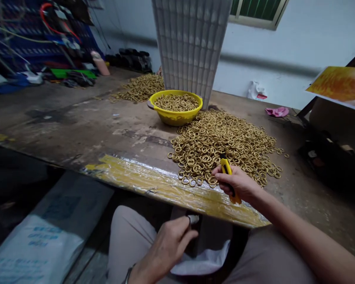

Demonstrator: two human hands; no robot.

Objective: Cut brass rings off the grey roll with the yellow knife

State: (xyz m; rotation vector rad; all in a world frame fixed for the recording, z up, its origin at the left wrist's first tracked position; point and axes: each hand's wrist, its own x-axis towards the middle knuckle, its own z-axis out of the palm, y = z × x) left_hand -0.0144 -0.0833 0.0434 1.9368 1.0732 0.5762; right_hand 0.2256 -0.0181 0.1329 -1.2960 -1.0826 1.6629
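Note:
In my right hand (235,182) is a yellow and black utility knife (226,167), held upright with the fingers closed round its handle. The hand is at the near edge of a big heap of brass-coloured rings (225,138) on the table. My left hand (171,244) is low between my knees, below the table edge. Its fingers are curled, and a small pale thing (193,218) shows at the fingertips, too unclear to name. Just under that hand hangs the open mouth of a white bag (207,262).
A yellow basin (179,118) full of rings stands behind the heap, before a tall grey ribbed panel (192,47). Another ring pile (142,86) lies further back. Yellow tape (154,181) covers the table's front edge. A printed white sack (44,232) is at lower left.

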